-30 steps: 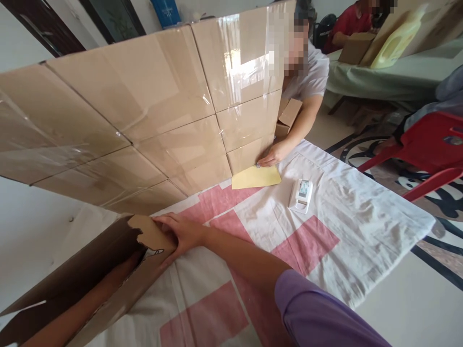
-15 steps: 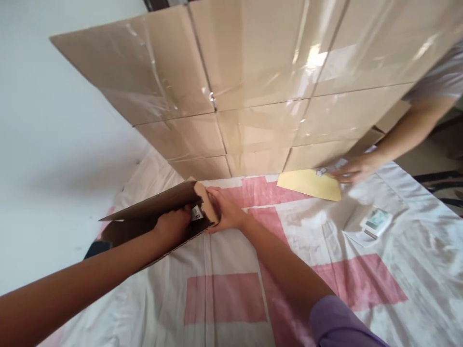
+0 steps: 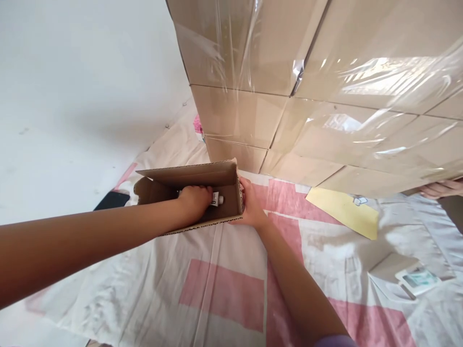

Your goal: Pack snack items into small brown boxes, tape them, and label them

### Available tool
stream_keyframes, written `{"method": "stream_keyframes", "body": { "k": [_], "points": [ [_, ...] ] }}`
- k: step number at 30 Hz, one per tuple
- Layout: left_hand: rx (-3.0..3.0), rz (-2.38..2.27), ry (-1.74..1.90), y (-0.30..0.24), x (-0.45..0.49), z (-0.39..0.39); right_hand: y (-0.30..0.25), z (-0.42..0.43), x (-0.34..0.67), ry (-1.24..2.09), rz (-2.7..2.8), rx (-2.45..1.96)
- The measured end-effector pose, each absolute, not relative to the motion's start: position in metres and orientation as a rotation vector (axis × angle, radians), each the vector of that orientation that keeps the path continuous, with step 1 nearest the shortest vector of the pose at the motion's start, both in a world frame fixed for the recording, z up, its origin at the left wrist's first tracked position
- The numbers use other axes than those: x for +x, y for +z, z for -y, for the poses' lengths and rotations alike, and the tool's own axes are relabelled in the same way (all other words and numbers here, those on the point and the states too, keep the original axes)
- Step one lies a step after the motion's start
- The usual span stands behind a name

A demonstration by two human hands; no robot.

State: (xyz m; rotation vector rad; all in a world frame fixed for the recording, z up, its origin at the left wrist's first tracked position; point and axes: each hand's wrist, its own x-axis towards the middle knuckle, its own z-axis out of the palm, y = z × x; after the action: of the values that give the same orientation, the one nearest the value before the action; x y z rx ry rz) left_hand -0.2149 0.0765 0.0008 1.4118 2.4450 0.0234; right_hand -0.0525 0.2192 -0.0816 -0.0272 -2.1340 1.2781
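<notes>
An open cardboard box lies over the cloth, its inside turned toward me. My left hand is inside it, fingers closed around a small white tube whose capped end sticks out past them. The rest of the tube is hidden by that hand. My right hand grips the box's right end from outside, fingers against the end wall; some of its fingers are hidden behind the cardboard.
A large panel of taped cardboard boxes rises behind. On the pink-and-white cloth are a dark phone, a yellow paper and a white packet. Another person's hand touches the panel's lower right. A white wall stands left.
The view has shifted, and the box now shows more of its inside. More of the tube's capped end is visible. The other person's hand has moved from the yellow paper to the panel.
</notes>
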Motion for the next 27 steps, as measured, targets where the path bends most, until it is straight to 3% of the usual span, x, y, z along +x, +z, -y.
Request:
{"method": "stream_keyframes", "body": {
  "k": [7,13,15,19,24,27],
  "points": [
    [1.479,-2.385,-0.343,0.030,-0.196,-0.089,-0.083,-0.218,-0.053,1.292,2.125,-0.049],
    [1.635,-2.361,-0.244,0.082,-0.195,-0.092,-0.080,-0.224,-0.049,1.163,2.176,-0.008],
    [1.656,-2.478,0.020,0.105,-0.197,-0.066,-0.076,-0.230,-0.032,1.118,2.209,-0.037],
    [1.241,-2.801,1.258,0.095,-0.199,0.004,-0.061,-0.234,0.029,0.996,2.307,-0.306],
    [1.483,-1.997,1.375,0.005,-0.189,0.009,-0.028,-0.218,0.082,0.730,2.312,-0.381],
    [1.514,-1.778,1.535,-0.020,-0.179,-0.014,-0.013,-0.209,0.082,0.731,2.336,-0.312]
  ]
}}
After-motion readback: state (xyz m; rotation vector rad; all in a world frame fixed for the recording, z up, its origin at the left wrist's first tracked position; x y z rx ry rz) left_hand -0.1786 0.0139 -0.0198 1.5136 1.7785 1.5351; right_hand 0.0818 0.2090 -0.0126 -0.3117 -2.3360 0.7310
